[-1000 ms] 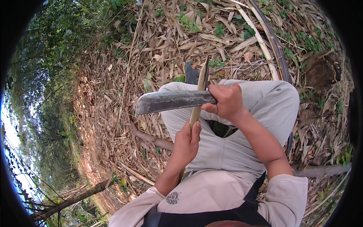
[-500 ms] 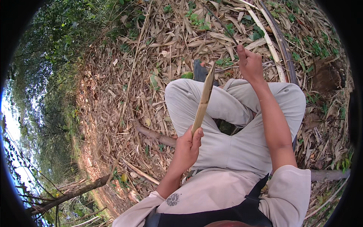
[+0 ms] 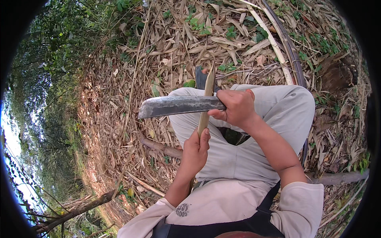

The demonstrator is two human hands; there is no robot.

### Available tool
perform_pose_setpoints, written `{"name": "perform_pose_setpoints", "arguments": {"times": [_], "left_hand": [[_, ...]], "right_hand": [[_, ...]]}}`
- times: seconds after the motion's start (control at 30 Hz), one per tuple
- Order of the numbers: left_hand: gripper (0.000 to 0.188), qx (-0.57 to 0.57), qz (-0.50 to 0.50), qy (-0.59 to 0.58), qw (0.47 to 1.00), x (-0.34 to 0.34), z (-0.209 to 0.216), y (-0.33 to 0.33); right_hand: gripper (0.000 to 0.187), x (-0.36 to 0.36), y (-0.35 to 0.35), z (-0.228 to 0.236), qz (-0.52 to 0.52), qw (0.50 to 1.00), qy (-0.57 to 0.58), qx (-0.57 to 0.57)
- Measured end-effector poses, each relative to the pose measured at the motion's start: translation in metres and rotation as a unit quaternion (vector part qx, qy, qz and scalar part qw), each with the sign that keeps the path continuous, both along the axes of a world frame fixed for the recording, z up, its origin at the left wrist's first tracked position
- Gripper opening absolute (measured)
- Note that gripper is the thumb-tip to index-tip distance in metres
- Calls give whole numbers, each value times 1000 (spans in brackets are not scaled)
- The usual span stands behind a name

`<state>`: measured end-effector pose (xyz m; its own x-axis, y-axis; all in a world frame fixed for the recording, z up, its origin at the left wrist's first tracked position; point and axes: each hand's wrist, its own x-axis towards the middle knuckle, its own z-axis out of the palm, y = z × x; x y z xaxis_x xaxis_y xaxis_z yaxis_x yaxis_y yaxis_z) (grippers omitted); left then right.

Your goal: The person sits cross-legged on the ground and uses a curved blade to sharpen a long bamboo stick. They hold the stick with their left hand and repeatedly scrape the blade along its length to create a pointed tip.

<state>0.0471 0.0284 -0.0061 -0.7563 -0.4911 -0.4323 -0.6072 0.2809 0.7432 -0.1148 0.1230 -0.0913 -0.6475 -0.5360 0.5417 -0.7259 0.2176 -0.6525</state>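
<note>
- A person sat with legs folded on a ground of dry leaves (image 3: 115, 131), in pale trousers (image 3: 216, 168) and a pale shirt (image 3: 228, 202), both hands at work above the lap.
- The left hand (image 3: 197, 148) was closed around the near end of a wooden stick (image 3: 203, 123), thumb laid along the wood.
- The stick's long axis ran away from the body, leaning slightly to the right, its narrowed tip pointing out past the knees.
- The right hand (image 3: 238, 106) was clenched at the base of a machete (image 3: 174, 107), the grip itself hidden within the fist.
- The machete lay crosswise, its long axis nearly at right angles to the stick and its broad end pointing left, beyond the left knee.
- The blade passed over the stick's middle, above the left hand; whether its edge had bitten into the wood could not be told.
- Just beyond the lap, a dark flat object (image 3: 201, 78) showed beside the stick.
- A pale pole (image 3: 274, 43) and a dark pole (image 3: 293, 55) lay side by side at upper right, near a brown stump (image 3: 336, 75).
- Green foliage (image 3: 51, 51) filled the left.
</note>
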Motion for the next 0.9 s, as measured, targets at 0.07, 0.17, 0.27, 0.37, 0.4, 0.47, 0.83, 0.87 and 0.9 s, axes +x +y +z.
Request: {"name": "perform_pose_setpoints", "arguments": {"times": [0.07, 0.17, 0.27, 0.37, 0.4, 0.47, 0.83, 0.87, 0.9], "left_hand": [[37, -36, -17, 9, 999, 1, -2, 2], [38, -58, -24, -1, 998, 4, -5, -2], [39, -49, -12, -20, 999, 8, 1, -5], [38, -11, 20, -19, 1000, 10, -2, -10], [38, 7, 36, -18, 999, 9, -5, -11], [38, 22, 56, -22, 998, 10, -6, -13], [36, 41, 29, -14, 999, 23, 0, -19], [36, 1, 10, -15, 1000, 23, -4, -18], [36, 22, 23, -17, 999, 23, -5, -17]], "right_hand": [[69, -2, 1, -7, -10, 1000, 3, -17], [69, -6, 0, -19, -14, 1000, 20, -7], [69, -19, -4, -38, -29, 1000, -10, -5], [67, -21, -3, -40, -45, 998, -27, 16], [66, -20, -3, -39, -42, 998, -29, 25], [65, -16, -6, -31, -36, 998, -31, 40], [64, -42, -5, -44, -38, 990, -131, 21], [64, -39, -6, -39, -44, 990, -130, 18], [64, -36, -8, -33, -47, 991, -128, 13]]}}
